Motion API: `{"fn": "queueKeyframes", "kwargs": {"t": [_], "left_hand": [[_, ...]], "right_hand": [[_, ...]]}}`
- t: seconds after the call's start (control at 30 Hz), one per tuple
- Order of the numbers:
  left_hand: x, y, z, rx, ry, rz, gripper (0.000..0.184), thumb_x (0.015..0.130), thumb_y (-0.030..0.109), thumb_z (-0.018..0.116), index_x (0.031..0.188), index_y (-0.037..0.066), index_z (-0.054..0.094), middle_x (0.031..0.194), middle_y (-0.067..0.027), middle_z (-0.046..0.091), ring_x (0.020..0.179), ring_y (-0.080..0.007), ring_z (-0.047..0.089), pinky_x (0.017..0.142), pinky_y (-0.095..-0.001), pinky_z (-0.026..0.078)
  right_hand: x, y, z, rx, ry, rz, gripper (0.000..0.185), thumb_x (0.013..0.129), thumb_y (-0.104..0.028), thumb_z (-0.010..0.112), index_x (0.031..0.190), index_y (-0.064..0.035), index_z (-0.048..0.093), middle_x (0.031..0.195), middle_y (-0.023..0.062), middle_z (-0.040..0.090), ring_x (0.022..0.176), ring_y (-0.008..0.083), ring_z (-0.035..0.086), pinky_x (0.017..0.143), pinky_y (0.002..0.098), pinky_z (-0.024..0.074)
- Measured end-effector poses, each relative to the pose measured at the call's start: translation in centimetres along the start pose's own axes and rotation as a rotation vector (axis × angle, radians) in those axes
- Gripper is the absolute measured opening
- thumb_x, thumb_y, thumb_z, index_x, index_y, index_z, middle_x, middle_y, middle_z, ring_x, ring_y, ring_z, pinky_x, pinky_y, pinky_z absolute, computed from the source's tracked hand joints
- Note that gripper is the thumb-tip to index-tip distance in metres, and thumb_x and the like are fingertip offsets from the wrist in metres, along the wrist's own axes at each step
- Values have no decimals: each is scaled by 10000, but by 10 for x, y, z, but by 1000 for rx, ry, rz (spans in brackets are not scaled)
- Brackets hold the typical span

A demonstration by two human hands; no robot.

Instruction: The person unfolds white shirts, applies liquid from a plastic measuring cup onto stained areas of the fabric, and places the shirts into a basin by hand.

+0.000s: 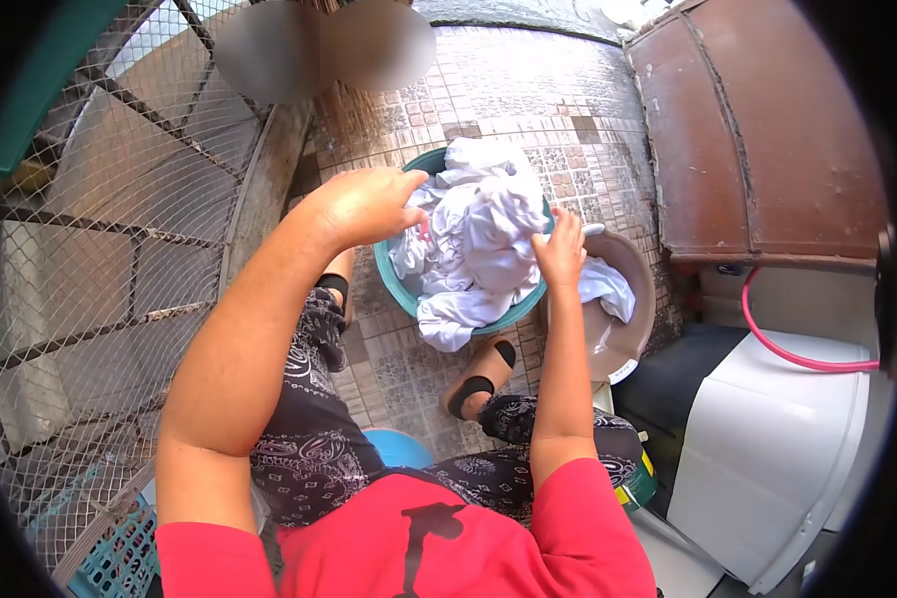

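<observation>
A teal basin sits on the tiled floor, heaped with white wet-looking clothes. Over the basin's left side hangs my left hand, thumb and fingers apart, with no cloth seen in its grasp. At the basin's right edge, my right hand has its fingers pointing up and its thumb apart, beside the white pile. Whether it touches the cloth or the rim I cannot tell. Close by on the right, a beige basin holds a smaller white cloth.
Wire mesh fencing runs along the left. To the right are a brown metal panel, a pink hose and a white appliance-like box. A blue round object lies beneath my legs; a blue plastic crate stands lower left.
</observation>
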State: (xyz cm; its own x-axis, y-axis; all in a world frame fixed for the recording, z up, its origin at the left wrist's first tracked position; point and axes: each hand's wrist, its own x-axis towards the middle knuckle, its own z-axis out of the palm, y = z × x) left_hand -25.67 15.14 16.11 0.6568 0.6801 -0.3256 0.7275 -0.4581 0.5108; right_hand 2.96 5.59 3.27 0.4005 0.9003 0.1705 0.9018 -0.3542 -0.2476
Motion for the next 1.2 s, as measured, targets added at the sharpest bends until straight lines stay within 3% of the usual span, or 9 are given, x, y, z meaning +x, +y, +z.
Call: {"fn": "queueKeyframes", "kwargs": {"t": [0.07,0.13,0.2,0.3,0.63,0.93,1.0,1.07,1.2], "left_hand": [[1,2,0,8,3,14,509,847,325,552,1258,34,482,1154,-184,583,1089,-310,544,920,-401,432],[1,4,-1,19,7,28,507,847,324,552,1254,30,484,1149,-185,585,1083,-311,548,918,-401,433],[0,10,-6,9,-34,4,535,845,323,583,1277,31,462,1210,-187,550,1119,-310,526,939,-370,419],[-6,15,-11,-19,-9,14,527,848,309,586,1277,30,462,1217,-189,544,1109,-314,529,933,-372,422],[59,-38,64,154,-292,-202,663,828,348,605,1365,62,341,1229,-177,533,1123,-330,524,941,-429,415],[118,-101,219,152,-33,-630,846,812,63,522,1438,18,-45,1253,-288,397,945,-348,619,796,-407,512],[110,-100,221,153,61,-602,842,810,40,509,1437,24,-54,1248,-281,399,891,-353,633,739,-391,528],[106,-96,218,163,73,-610,829,810,34,497,1439,29,-43,1234,-267,413,869,-371,631,739,-423,523],[101,-104,235,36,160,-568,852,779,-19,488,1444,43,-40,1290,-244,347,1044,-396,536,865,-427,470]], "right_hand": [[-10,-7,6,130,-37,-190,387,708,-85,604,1087,-55,533,1193,171,506,1075,333,504,888,440,423],[-30,-8,60,138,-586,-324,386,722,-64,576,1107,-105,578,1318,145,439,1178,318,451,939,457,398],[-64,-16,76,4,-568,-926,412,729,-86,574,1132,-168,597,1380,104,394,1266,293,374,1017,475,329],[-75,-19,97,-158,-651,-1171,343,747,-206,586,1087,-209,634,1348,49,419,1304,243,313,1085,514,194],[-48,-64,206,-43,-329,-449,220,725,-209,588,900,-89,644,1036,56,533,1049,237,467,937,511,350],[-77,-1,183,-142,-634,-925,421,848,-287,487,1263,-355,504,1520,62,150,1401,270,119,1127,518,34],[-81,-17,199,-135,-541,-930,416,827,-297,519,1241,-287,546,1476,73,264,1366,282,211,1103,548,127],[-80,-46,196,-452,-651,-784,402,835,-286,494,1227,-234,565,1451,78,312,1364,273,217,1113,509,135],[1,-95,177,-38,-1364,-374,430,780,-338,576,1179,-179,586,1406,156,353,1346,291,252,1044,584,200]]}}
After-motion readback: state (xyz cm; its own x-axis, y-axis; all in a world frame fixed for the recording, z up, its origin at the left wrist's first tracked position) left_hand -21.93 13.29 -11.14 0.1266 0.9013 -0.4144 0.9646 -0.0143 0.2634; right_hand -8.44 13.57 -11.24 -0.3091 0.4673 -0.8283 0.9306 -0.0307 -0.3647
